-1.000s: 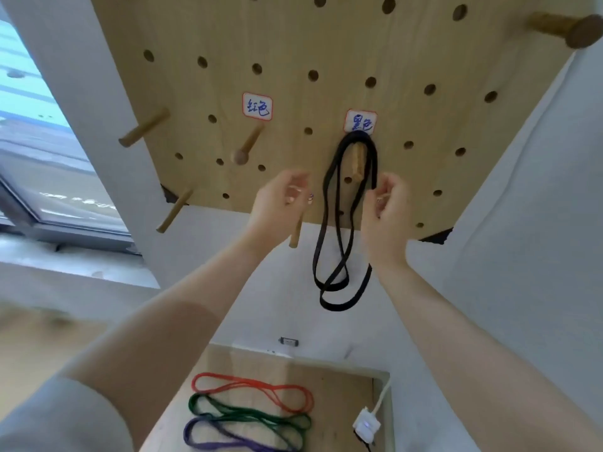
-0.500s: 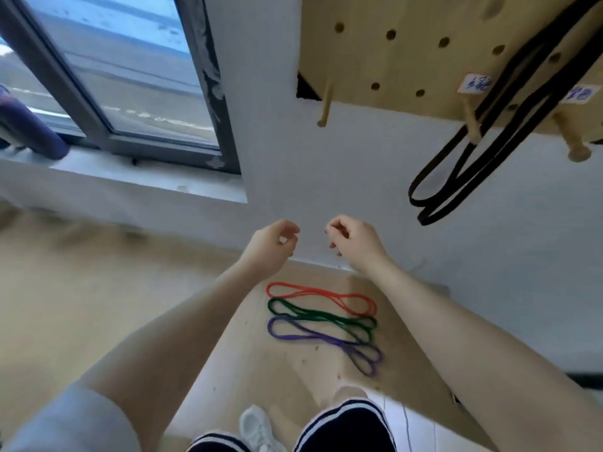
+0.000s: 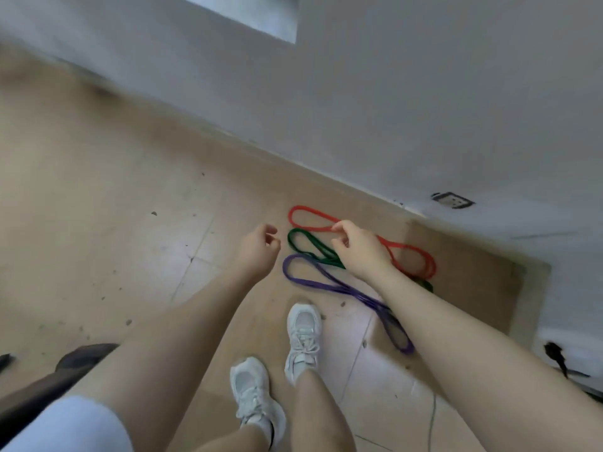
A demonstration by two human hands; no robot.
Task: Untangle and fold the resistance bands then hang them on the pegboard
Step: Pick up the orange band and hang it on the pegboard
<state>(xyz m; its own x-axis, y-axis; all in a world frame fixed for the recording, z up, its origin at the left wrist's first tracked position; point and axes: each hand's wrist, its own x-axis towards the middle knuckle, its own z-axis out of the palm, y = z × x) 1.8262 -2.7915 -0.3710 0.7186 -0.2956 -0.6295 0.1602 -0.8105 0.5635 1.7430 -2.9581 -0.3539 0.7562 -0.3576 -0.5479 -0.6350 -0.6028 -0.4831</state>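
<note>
I look down at the floor, where three resistance bands lie side by side as long loops: a red band (image 3: 313,210) nearest the wall, a green band (image 3: 328,260) in the middle, and a purple band (image 3: 368,300) nearest my feet. My left hand (image 3: 257,251) hovers left of the bands, empty, with its fingers loosely curled. My right hand (image 3: 359,251) hangs above the green and red bands, also empty and loosely curled, and hides their middle parts. The pegboard and the black band are out of view.
The bands rest on a brown floor sheet (image 3: 473,288) against a grey wall with a socket (image 3: 452,200). My white shoes (image 3: 303,334) stand just before the purple band. A black cable end (image 3: 554,353) lies at the right and a dark object (image 3: 85,353) at the lower left.
My view has swung down from the pegboard, where the black band hangs on a peg, to the floor. Both empty hands have dropped from the board towards the coloured bands.
</note>
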